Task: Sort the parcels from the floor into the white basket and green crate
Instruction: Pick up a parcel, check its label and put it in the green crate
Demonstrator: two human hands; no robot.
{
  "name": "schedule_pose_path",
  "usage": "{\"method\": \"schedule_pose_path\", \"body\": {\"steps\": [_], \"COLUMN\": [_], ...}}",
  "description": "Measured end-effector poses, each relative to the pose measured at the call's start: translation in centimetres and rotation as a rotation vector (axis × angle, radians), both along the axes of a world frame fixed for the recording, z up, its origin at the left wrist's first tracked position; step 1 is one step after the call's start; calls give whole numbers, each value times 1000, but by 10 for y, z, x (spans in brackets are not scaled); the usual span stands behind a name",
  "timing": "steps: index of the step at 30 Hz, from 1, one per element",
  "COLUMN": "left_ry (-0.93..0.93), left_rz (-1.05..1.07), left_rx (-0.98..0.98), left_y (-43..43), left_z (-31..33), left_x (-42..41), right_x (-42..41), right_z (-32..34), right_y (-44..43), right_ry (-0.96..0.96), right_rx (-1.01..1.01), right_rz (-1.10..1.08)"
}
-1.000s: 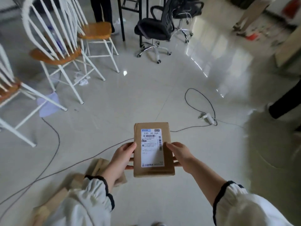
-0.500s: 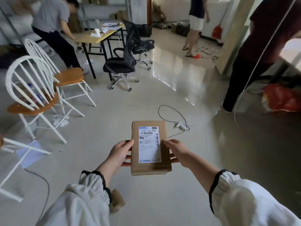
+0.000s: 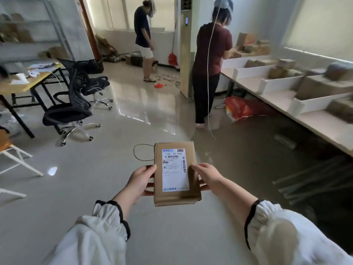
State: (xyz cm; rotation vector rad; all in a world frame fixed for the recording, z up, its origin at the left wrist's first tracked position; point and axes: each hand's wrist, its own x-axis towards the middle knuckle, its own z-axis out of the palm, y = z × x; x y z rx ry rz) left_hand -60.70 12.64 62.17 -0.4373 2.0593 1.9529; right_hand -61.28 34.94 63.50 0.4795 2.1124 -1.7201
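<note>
Looking over the room, I see a wide glossy floor (image 3: 80,188) and, along the right side, a long table (image 3: 321,129) with white dividers and brown packages between them. A person in a dark red top (image 3: 210,50) stands at its far end. A black office chair (image 3: 68,109) stands at the left. Near me, above the floor, the brown parcel (image 3: 177,197) is held flat with its label up. My left hand (image 3: 140,181) grasps its left edge and my right hand (image 3: 208,177) grasps its right edge, with the thumbs on top.

I think two things could go wrong. Both grips sit on the near half of the parcel, so the far end may dip if one hand lets go too early. A thin black cable (image 3: 136,152) also lies in a loop on the floor just beyond the parcel. A foot could catch it, because the parcel covers part of the floor from my view.

I see neither the white basket nor the green crate, so I cannot tell where this parcel must go. The fingers under the parcel are mostly hidden. On the white label (image 3: 174,175) only the top code is readable; the small print is not. The packages on the table are blurred.
</note>
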Motion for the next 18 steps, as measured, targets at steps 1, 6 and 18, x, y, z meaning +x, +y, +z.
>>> {"method": "schedule_pose_path", "body": {"steps": [1,6,18], "left_ry": [10,32,125], "left_rz": [-44,-256,-665], "left_rx": [6,14,68], "left_y": [18,117,412], "left_z": [4,24,55], "left_x": [-6,-28,13], "right_x": [3,28,156], "right_z": [5,27,69], "right_y": [17,113,357], "right_ry": [13,80,92], "right_rx": [17,19,126], "right_rz": [-42,-237,-684]}}
